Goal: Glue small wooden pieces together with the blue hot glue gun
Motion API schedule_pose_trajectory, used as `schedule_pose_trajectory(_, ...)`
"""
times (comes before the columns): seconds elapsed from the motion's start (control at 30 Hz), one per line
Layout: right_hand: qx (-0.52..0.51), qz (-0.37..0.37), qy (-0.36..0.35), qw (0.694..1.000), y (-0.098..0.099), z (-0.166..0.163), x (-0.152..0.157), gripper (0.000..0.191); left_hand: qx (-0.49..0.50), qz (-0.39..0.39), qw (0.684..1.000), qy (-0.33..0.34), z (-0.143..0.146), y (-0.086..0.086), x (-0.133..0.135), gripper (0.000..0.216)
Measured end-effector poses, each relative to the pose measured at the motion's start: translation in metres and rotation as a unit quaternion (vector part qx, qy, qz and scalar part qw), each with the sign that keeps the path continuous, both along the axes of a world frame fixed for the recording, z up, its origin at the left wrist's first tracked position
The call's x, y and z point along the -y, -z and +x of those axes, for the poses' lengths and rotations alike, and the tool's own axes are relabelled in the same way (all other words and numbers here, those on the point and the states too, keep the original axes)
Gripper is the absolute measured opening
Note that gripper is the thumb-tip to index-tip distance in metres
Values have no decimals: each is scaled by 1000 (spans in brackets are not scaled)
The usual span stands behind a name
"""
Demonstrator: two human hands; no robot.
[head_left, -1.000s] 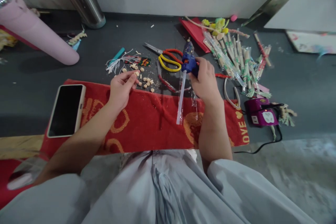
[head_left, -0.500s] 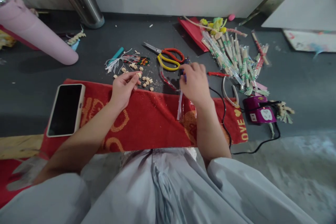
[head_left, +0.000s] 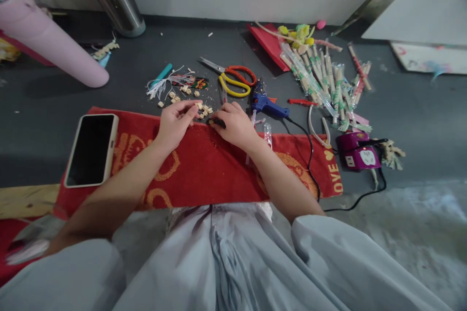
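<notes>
Left hand [head_left: 175, 124] pinches a piece [head_left: 199, 106] just past the cloth's [head_left: 207, 175] far edge.
Held at fingertips, presumably leaving its sides clear; right hand [head_left: 237, 126] curls at a dark item [head_left: 219, 122], grip I cannot tell. Glue gun [head_left: 269, 106] lies beside that hand, apparently for easy reach.

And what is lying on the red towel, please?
The red towel bears a phone at left; at right, parts of a black cable and a plastic wrapper. What both forearms cover cannot be seen.
</notes>
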State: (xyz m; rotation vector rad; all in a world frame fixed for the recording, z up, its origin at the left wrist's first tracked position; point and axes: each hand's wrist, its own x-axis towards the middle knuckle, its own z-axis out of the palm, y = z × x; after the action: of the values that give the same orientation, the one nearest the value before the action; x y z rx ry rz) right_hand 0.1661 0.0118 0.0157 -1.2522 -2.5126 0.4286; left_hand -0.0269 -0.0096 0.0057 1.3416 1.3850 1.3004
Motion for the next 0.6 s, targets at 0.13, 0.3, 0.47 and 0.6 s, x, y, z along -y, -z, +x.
schedule_pose_trajectory(0.13, -43, 32, -1, 999, 4, 2, -2, 13, -11, -2, 1000, 4, 0, 0, 0, 52)
schedule_pose_trajectory(0.3, -163, 85, 16, 983, 7, 7, -5, 12, -64, 10, 998, 29, 1, -2, 3, 52)
schedule_pose_trajectory(0.47, -223, 91, -29, 970, 8, 6, -3, 18, -97, 52, 993, 43, 3, -4, 7, 41)
schedule_pose_trajectory(0.6, -216, 91, -27, 972, 7, 5, -1, 21, -139, 70, 987, 36, 2, -6, 8, 35)
